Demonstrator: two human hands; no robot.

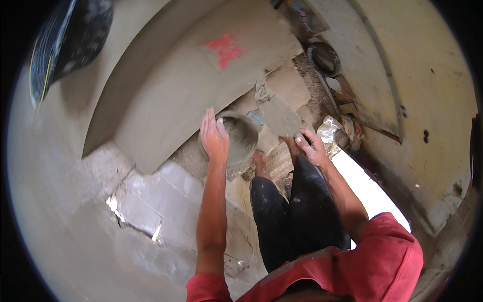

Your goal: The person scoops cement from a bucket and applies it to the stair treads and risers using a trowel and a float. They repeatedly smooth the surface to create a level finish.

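My left hand [215, 137] has its fingers stretched out flat, close to the lower edge of a grey plastered slab [171, 95]. Whether it touches that edge I cannot tell. Just right of it stands a round basin [238, 162] with wet grey mortar [236, 132] inside. In my closed right hand [312, 147] is the near end of a mortar-coated trowel [279, 117]; its handle is mostly hidden by the fingers. The broad blade points away from me, and a lump of mortar [262, 92] clings at its far end.
A red patch [225, 50] marks the slab. A dark bucket [323, 59] stands at the far right by a yellowish panel [422, 95]. Crumpled bags [334, 131] lie below it. My bare feet are between basin and trowel. A dark sheet-like object [70, 43] is at upper left.
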